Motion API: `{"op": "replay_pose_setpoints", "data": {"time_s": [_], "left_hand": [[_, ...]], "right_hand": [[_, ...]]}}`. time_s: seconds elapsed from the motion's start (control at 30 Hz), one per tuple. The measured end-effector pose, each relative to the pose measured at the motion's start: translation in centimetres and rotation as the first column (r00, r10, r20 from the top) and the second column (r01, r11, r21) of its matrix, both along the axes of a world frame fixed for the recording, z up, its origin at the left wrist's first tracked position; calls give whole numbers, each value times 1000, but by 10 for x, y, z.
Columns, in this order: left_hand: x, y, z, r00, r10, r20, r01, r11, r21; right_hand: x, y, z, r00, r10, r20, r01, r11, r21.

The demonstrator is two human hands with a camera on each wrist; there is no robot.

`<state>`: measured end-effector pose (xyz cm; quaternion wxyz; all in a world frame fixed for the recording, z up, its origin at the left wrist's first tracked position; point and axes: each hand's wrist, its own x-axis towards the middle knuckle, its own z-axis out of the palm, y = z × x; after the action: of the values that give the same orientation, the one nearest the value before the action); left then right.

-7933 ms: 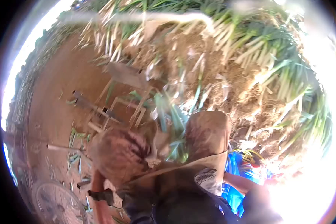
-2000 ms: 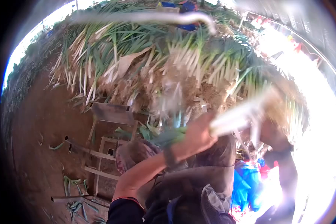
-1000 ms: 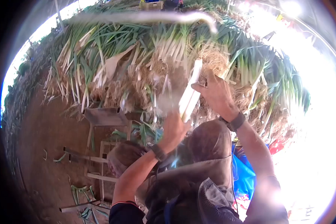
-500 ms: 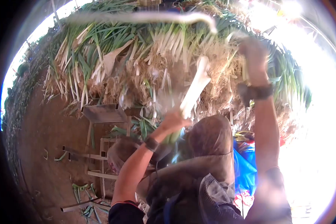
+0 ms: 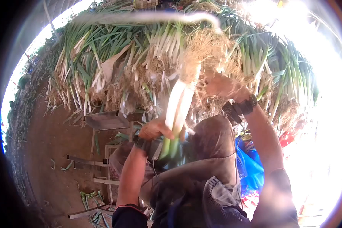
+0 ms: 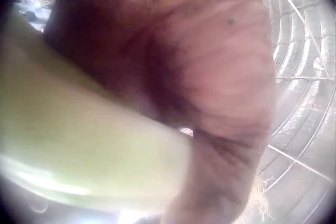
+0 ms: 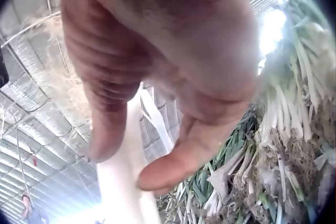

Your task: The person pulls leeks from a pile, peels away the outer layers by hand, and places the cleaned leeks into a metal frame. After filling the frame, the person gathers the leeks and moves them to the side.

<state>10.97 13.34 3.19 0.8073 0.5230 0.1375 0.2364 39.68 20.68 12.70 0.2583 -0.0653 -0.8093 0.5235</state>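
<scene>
My left hand [image 5: 155, 129] grips a pair of thick leeks [image 5: 178, 102] low on their pale green part, above my lap. Their white shafts rise away from me to a tangle of roots [image 5: 207, 45]. In the left wrist view the thumb side of the hand [image 6: 199, 77] lies against a pale green stalk [image 6: 94, 145]. My right hand [image 5: 226, 88] is just right of the shafts, near the roots. In the right wrist view that hand [image 7: 163, 66] has thumb and finger parted, with a white shaft [image 7: 123, 182] behind the gap.
A long pile of leeks [image 5: 114, 41] lies across the back, roots facing me. At the left a metal frame [image 5: 107, 121] stands on brown ground. A blue bag [image 5: 250, 171] is beside my right knee. A person [image 7: 34, 211] stands far off in the right wrist view.
My right hand has come back from the upper right towards the leeks. The left hand and the leeks have shifted slightly left, and the roots now show clearly. Earlier, the hands were apart without leeks.
</scene>
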Motion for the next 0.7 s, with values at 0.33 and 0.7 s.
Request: {"op": "replay_pose_setpoints", "data": {"time_s": [0.33,0.7], "left_hand": [[-2,5,-11,975,-217,38,221,963,-155],[2,-4,3,993,-114,-15,114,993,-42]], "right_hand": [[23,-29,47,810,-520,271,561,822,-100],[28,-36,63,225,-888,-401,656,-166,736]]}}
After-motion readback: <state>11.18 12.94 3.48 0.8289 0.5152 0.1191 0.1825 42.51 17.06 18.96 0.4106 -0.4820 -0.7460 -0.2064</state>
